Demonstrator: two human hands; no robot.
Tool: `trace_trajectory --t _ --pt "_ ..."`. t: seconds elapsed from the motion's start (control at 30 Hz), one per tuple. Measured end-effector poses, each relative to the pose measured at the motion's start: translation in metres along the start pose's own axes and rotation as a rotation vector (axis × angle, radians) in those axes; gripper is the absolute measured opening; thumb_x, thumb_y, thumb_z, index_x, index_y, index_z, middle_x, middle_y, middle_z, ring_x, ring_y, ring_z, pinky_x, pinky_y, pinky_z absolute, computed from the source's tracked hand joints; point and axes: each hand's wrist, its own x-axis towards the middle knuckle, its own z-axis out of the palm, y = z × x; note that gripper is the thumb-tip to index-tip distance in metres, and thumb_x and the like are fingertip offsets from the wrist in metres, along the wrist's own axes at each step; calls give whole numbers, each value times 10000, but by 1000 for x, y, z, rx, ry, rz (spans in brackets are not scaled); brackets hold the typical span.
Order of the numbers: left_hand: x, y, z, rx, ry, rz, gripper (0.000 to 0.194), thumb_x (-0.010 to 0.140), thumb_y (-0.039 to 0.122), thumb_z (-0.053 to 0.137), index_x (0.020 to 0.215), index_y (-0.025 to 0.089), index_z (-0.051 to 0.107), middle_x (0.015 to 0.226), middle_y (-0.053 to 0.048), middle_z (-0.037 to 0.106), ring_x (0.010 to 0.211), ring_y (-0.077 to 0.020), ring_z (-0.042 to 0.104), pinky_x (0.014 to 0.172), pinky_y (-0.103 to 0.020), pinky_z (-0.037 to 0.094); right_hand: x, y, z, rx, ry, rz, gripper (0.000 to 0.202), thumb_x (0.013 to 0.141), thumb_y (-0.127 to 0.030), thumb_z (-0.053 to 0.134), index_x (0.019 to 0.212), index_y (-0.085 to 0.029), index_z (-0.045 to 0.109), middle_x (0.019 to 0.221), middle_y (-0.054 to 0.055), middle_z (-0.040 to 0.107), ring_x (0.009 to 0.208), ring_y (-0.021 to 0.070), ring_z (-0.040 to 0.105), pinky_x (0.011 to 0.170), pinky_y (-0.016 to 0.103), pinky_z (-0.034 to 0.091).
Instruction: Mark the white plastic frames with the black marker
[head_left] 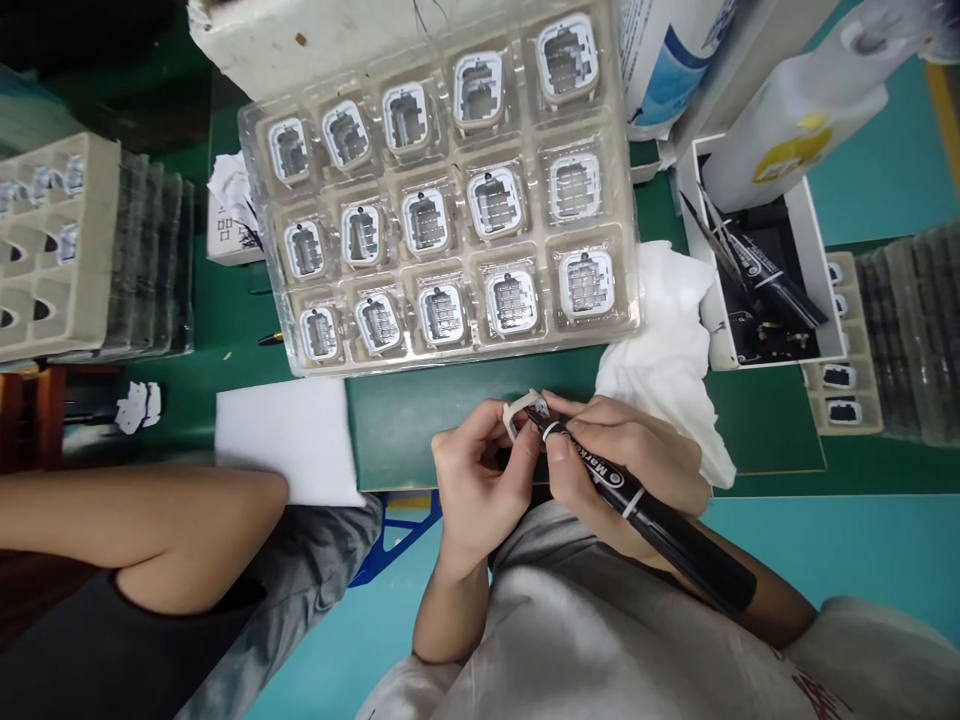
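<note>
My left hand [480, 475] pinches a small white plastic frame [513, 412] by its edge, just past the front edge of the green table. In my right hand [630, 450] is a thick black marker [645, 515], held like a pen, its tip at the frame's inner side. Whether the tip touches the plastic is hidden by my fingers. Straight ahead lies a clear blister tray [450, 355] whose pockets hold several similar white-rimmed housings [512, 303] with grey insides.
A crumpled white cloth [660, 330] lies right of the tray. A white box [709, 330] beyond it holds tweezers, another marker [780, 275] and a bottle [795, 120]. Stacked trays [154, 260] stand at left. A co-worker's arm [150, 520] reaches beside a white pad [285, 435].
</note>
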Motion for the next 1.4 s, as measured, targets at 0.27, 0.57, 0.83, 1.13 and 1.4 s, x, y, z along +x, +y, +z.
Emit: trace_trajectory --t 0.27,0.57,0.83,1.13,1.4 --pt "-1 0 -1 79 -1 104 254 1053 266 772 832 215 659 642 72 499 545 -86 400 515 -229 343 -1 3 4 6 48 -18 106 1056 -91 790 1040 -189 754 982 79 854 896 259 891 741 317 782" --pt "-1 -2 -3 117 -13 136 229 1046 272 777 844 215 687 640 71 504 546 -90 400 517 -234 360 2 -2 0 -18 32 6 178 1041 -42 770 1021 -215 731 958 36 848 947 258 898 817 325 803" --pt "9 7 -3 -100 -61 24 125 968 173 878 875 196 798 685 36 758 549 -95 644 528 -175 482 2 -6 -12 65 -26 58 172 1050 -42 789 1065 -207 744 1001 76 861 998 265 902 834 315 790" --pt "6 4 -6 -64 -61 -2 217 941 185 906 815 193 730 654 49 709 555 -92 616 518 -177 471 2 0 -9 34 -39 23 247 991 21 809 1074 -202 744 962 61 845 976 266 901 833 306 791" --pt "4 2 -5 -5 -53 24 229 965 248 893 826 200 716 650 51 658 554 -96 547 516 -211 451 3 -3 -9 1 -29 35 305 985 19 792 1130 -245 742 963 39 845 950 281 901 756 354 817"
